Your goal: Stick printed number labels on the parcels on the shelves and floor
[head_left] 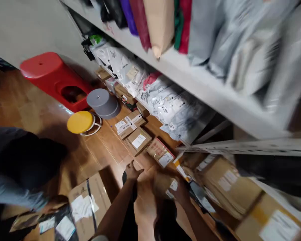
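My left hand (132, 171) reaches down over the wooden floor with its fingers apart and nothing in it, just short of a row of small cardboard parcels (137, 140). A dark object (124, 177) lies partly hidden beneath it. My right hand (180, 193) is blurred by motion and rests against a small brown parcel with a white label (167, 185). Its fingers are too smeared to show whether they grip it. A taped parcel (160, 152) lies just beyond both hands.
White shelves (190, 80) full of grey and coloured mailer bags run along the right. Red (47, 75), grey (101, 102) and yellow (80, 122) stools stand at the back. Another person (17, 164) crouches at left. A flattened box (90, 201) lies near, with larger boxes (228, 187) at right.
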A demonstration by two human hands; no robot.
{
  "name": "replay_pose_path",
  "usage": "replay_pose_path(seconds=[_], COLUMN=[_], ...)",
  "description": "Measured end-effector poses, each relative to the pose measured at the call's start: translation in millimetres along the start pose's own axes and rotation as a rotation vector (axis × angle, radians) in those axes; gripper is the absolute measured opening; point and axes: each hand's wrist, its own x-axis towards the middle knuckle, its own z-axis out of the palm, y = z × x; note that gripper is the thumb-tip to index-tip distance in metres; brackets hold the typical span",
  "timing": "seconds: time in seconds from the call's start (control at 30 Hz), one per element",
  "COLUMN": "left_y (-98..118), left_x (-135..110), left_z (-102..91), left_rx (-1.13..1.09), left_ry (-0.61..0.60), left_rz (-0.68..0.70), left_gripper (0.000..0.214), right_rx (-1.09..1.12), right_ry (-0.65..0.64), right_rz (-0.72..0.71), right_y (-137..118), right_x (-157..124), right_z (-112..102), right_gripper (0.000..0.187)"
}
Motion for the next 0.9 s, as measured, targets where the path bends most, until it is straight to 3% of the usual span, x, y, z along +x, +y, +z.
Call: replay_pose_path(seconds=[0.1, 0.17, 0.23, 0.33, 0.4, 0.47, 0.57, 0.7, 0.9], left_y=[-19.5, -37.2, -58.0, -86.9, -96.4, -92.0, -58.1, 15.5, 111.5], left_x=[127.2, 198.4, 253.4, 303.6, 320.1, 329.2, 340.4, 366.1, 415.1], left_z=[31.4, 45.7, 54.6, 64.3, 71.6, 79.3, 89.0, 98.4, 125.5], left_rx=[0.260, 0.475, 0.617, 0.685, 0.670, 0.654, 0.632, 0.563, 0.406], left_ry=[-0.012, -0.053, -0.086, -0.051, -0.012, -0.011, -0.021, -0.026, -0.054], left_rz=[0.155, 0.402, 0.699, 0.966, 1.032, 1.086, 1.138, 1.226, 1.311], left_gripper=[0.127, 0.135, 0.130, 0.110, 0.101, 0.100, 0.107, 0.115, 0.108], right_rx=[-0.204, -0.301, -0.385, -0.495, -0.535, -0.560, -0.599, -0.639, -0.706], right_ry=[-0.042, -0.028, 0.025, 0.134, 0.201, 0.255, 0.301, 0.324, 0.334], right_rz=[-0.044, -0.026, -0.064, -0.147, -0.115, -0.039, 0.060, 0.155, 0.149], right_y=[1.2, 7.5, 15.1, 25.6, 31.5, 36.0, 36.3, 27.0, 32.0], right_x=[107.3, 170.0, 221.1, 272.2, 289.4, 295.9, 295.0, 296.4, 305.7], right_z=[70.8, 115.1, 151.9, 186.6, 196.9, 200.8, 202.7, 207.6, 224.8], right_gripper=[0.098, 0.119, 0.130, 0.132, 0.130, 0.126, 0.117, 0.110, 0.104])
